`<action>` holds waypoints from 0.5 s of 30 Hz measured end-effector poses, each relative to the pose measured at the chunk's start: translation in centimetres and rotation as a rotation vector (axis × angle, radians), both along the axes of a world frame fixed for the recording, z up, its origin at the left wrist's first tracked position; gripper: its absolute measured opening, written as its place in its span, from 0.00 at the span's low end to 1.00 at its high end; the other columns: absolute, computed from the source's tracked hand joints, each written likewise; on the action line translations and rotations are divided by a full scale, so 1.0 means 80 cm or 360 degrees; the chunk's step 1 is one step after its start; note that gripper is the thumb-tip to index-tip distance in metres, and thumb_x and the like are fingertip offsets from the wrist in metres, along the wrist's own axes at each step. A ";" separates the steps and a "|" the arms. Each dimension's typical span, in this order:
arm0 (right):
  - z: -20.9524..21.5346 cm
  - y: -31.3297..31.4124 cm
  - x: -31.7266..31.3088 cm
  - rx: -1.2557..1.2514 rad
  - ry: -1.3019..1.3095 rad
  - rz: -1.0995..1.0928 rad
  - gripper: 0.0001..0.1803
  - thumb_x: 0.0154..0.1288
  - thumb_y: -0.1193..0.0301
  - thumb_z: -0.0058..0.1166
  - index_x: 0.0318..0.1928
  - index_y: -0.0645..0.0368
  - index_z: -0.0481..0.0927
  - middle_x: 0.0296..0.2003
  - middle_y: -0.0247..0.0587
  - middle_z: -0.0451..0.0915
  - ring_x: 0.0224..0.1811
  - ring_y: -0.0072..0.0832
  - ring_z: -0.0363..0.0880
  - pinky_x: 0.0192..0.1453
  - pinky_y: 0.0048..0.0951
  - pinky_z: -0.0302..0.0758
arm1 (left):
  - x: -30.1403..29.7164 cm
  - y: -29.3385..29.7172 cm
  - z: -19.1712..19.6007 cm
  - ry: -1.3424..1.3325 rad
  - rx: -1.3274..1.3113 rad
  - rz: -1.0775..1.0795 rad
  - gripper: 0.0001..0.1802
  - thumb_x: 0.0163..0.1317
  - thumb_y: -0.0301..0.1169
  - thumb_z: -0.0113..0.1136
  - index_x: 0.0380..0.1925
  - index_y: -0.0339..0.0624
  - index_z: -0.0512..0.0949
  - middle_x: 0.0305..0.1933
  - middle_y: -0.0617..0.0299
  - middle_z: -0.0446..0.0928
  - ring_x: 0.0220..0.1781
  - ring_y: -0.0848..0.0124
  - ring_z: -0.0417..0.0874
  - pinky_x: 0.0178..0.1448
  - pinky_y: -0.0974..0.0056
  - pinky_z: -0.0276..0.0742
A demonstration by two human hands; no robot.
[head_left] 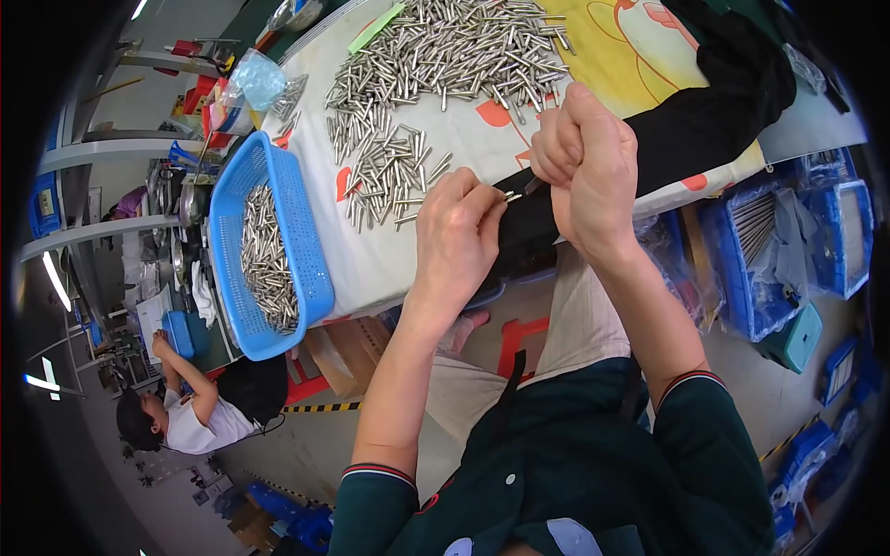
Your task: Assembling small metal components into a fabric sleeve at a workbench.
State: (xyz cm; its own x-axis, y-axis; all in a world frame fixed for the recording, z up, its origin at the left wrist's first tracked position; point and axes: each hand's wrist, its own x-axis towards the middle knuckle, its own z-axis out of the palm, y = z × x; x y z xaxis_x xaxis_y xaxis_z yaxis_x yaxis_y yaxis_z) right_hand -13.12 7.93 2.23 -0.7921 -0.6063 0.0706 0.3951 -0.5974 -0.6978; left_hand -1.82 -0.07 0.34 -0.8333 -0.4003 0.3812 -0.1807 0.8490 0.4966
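Two bare hands met at frame centre: the left hand [456, 236] pinched a short silver metal pin [511, 195], the right hand [582, 162] was fisted around a dark tool [534, 185]. Judged mid-working of one pin; next called for setting it in the blue perforated plastic basket [311, 243] at left.

I see the worktop [389, 259] w/ a printed cloth cover; on it a big heap of metal pins [445, 56], 1 blue basket [311, 269] of pins at its left edge, black fabric [714, 102] on the right.
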 end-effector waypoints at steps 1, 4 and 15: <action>-0.003 -0.001 0.000 0.0002 0.0002 0.0000 0.24 0.71 0.66 0.36 0.14 0.53 0.54 0.10 0.27 0.53 0.12 0.16 0.45 0.17 0.23 0.45 | 0.000 0.000 0.000 -0.0009 0.0012 0.0002 0.05 0.41 0.17 0.62 0.20 0.33 0.76 0.21 0.56 0.67 0.27 0.59 0.71 0.32 0.58 0.67; -0.009 -0.006 0.003 -0.0098 -0.0086 -0.0022 0.23 0.70 0.68 0.41 0.15 0.54 0.58 0.11 0.22 0.54 0.12 0.11 0.47 0.15 0.20 0.45 | 0.000 0.000 -0.001 -0.0012 0.0021 0.0003 0.05 0.41 0.17 0.62 0.20 0.33 0.76 0.22 0.56 0.67 0.27 0.59 0.71 0.32 0.58 0.67; -0.009 -0.005 0.005 -0.0055 -0.0107 0.0005 0.23 0.69 0.68 0.41 0.15 0.53 0.58 0.11 0.22 0.54 0.12 0.12 0.47 0.15 0.20 0.44 | 0.001 -0.001 -0.003 -0.0022 0.0028 0.0010 0.04 0.42 0.18 0.62 0.21 0.34 0.77 0.22 0.57 0.67 0.28 0.59 0.71 0.34 0.58 0.68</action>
